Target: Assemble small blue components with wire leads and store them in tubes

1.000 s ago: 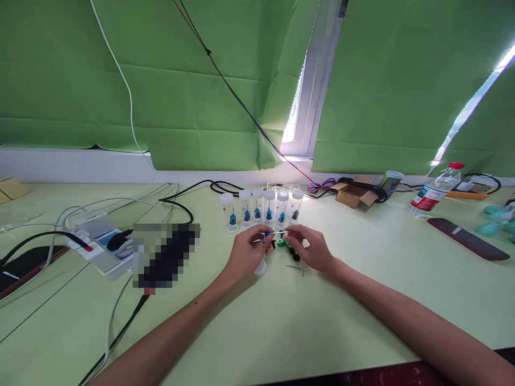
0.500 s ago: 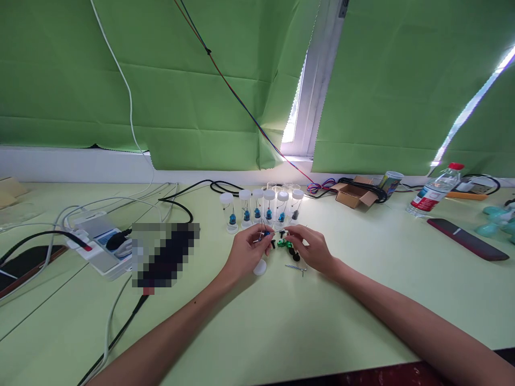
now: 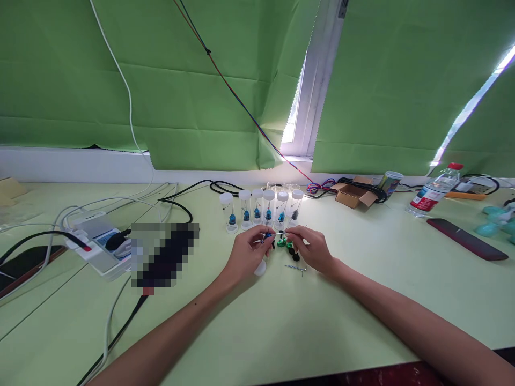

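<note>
In my left hand [image 3: 250, 251], pinched between thumb and fingers, is a small blue part [image 3: 267, 235] with thin dark wires sticking up. My right hand [image 3: 311, 247] pinches a thin metal rod [image 3: 281, 232] whose tip points at the blue part; whether they touch I cannot tell. Small green parts [image 3: 282, 243] and round black pieces [image 3: 295, 257] lie on the table between my hands. Closer to me are thin metal rods [image 3: 295, 267], one bent at its end. A white cap [image 3: 260, 268] lies beneath my left hand.
Several clear tubes [image 3: 232, 212] with white caps and blue parts inside stand behind my hands. A power strip [image 3: 98, 246] with cables is at left. An open cardboard box [image 3: 356, 194], a bottle [image 3: 434, 190] and a dark flat case [image 3: 466, 239] are at right.
The blue part has turned slightly in my left fingers, its wires now more upright. My right fingers have shifted a little with the rod.
</note>
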`<move>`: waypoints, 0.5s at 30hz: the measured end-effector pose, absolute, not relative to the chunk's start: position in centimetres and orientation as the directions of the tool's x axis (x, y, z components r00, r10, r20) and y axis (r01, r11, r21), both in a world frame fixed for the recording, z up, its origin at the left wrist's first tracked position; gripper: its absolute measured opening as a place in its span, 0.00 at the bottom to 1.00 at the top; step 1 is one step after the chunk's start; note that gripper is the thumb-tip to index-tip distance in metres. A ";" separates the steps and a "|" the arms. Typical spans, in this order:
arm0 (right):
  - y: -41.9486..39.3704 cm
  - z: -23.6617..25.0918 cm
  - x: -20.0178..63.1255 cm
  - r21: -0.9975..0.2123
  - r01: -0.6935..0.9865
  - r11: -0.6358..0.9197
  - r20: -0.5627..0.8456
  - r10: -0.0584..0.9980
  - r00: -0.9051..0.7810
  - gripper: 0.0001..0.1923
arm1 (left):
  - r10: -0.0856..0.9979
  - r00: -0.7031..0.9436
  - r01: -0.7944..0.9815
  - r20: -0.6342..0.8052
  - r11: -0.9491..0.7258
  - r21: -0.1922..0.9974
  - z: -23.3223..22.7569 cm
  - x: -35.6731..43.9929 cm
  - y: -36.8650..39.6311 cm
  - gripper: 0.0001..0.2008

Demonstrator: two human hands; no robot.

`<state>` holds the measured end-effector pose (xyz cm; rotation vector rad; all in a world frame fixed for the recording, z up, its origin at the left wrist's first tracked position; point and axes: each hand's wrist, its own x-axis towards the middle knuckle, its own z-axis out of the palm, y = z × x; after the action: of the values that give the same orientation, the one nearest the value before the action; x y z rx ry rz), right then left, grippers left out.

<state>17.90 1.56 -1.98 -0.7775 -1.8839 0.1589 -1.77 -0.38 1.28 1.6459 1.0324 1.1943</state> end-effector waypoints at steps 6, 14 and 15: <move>1.6 -2.0 17.9 -0.495 0.431 0.755 0.745 0.624 -0.237 0.12 | 0.926 0.221 0.167 0.307 -0.346 0.923 1.4 -1.7 -0.5 0.12; 1.1 -1.3 17.6 -0.585 0.421 0.693 0.676 0.703 -0.219 0.16 | 0.907 0.255 0.203 0.335 -0.389 0.899 1.1 -1.7 -0.5 0.11; 1.1 -1.2 17.6 -0.608 0.413 0.678 0.659 0.721 -0.214 0.16 | 0.905 0.260 0.203 0.336 -0.392 0.897 1.0 -1.7 -0.4 0.11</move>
<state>17.59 1.10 -1.23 -0.8956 -1.8439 0.3680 -1.70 -0.44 1.05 1.7754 1.0159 1.1737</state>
